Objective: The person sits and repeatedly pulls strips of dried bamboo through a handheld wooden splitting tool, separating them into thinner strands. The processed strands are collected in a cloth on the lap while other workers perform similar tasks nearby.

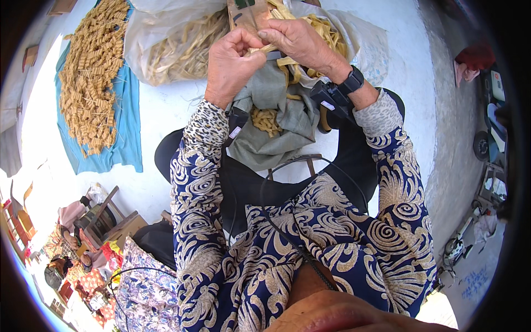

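My left hand (235, 66) and my right hand (298, 43) meet at the top middle, fingertips close together. Between them they pinch a pale yellow flat strip (262, 49), whose material I cannot tell. Just beyond the fingers stands a wooden board (244, 16) with a thin metal rod on it. More yellow strips (327, 35) lie in a plastic bag at the right of my right hand. Below my hands a grey-green woven cloth (286, 137) is spread, holding a small heap of short yellow folded pieces (266, 122).
A clear plastic bag (178, 45) of pale strips lies left of my left hand. Farther left, many small tan bundles (89, 74) cover a blue cloth (126, 145). Another person (70, 245) sits at lower left beside wooden stools. A black cable (262, 195) loops across my lap.
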`<state>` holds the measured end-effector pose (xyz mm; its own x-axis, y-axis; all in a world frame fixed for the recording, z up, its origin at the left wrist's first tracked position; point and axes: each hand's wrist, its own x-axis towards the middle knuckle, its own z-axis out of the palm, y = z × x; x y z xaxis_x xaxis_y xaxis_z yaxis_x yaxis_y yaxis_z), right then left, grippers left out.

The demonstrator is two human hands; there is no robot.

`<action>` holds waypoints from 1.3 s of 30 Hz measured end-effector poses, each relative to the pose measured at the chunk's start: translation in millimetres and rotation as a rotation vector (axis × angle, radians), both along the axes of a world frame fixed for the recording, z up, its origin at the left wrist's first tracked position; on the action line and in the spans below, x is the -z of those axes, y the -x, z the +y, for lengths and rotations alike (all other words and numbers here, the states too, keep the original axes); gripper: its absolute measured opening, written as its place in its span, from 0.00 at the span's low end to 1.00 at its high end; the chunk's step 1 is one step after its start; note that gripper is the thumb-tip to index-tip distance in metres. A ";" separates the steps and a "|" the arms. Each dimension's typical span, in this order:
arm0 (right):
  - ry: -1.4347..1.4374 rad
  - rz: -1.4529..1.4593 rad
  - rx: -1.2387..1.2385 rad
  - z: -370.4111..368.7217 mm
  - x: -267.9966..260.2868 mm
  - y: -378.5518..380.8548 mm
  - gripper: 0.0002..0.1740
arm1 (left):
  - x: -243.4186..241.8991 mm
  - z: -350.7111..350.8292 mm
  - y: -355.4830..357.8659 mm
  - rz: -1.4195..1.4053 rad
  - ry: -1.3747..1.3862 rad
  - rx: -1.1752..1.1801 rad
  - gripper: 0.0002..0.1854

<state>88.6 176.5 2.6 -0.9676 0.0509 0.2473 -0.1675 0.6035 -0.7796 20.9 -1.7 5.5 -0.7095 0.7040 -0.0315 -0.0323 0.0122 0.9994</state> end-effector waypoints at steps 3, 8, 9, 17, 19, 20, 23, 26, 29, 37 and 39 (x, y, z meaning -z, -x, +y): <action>0.077 0.037 0.011 3.0 -4.0 -1.4 0.19 | -9.5 -7.1 3.0 0.017 0.009 -0.015 0.05; 0.149 -0.080 -0.019 16.0 -2.7 -2.9 0.21 | -17.9 -13.7 4.5 0.087 0.018 -0.052 0.05; 0.170 -0.082 -0.030 18.5 -0.6 -1.6 0.21 | -17.5 -14.0 4.8 0.096 0.023 -0.047 0.05; 0.312 -0.153 -0.026 36.4 16.7 17.5 0.23 | 0.1 2.2 19.7 0.124 0.009 -0.148 0.04; 0.217 -0.100 -0.004 39.0 20.6 27.9 0.22 | 6.0 10.4 28.2 0.235 0.025 -0.241 0.04; 0.159 -0.149 0.061 39.3 22.9 31.3 0.21 | 8.9 12.7 31.7 0.235 0.053 -0.256 0.05; 0.408 -0.168 0.060 37.6 27.9 40.4 0.18 | 17.1 19.2 39.6 0.555 0.088 -0.322 0.06; 0.207 -0.103 0.172 35.9 29.6 44.0 0.17 | 24.6 28.0 46.0 0.575 0.134 -0.369 0.07; -0.179 -0.064 0.266 31.9 32.9 44.3 0.19 | 32.9 33.0 47.7 0.600 0.216 -0.395 0.07; -0.074 -0.074 0.366 25.9 34.0 36.9 0.22 | 37.7 16.2 50.0 0.205 0.293 -0.317 0.09; 0.294 -0.135 0.324 28.3 27.6 29.6 0.22 | 35.2 10.3 46.6 -0.124 0.114 -0.253 0.12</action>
<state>59.0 204.8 -25.0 -0.9130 0.4050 0.0499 0.1082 0.3582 -0.9274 -25.8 8.6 -29.7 -0.8477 0.4922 -0.1979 -0.1707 0.1001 0.9802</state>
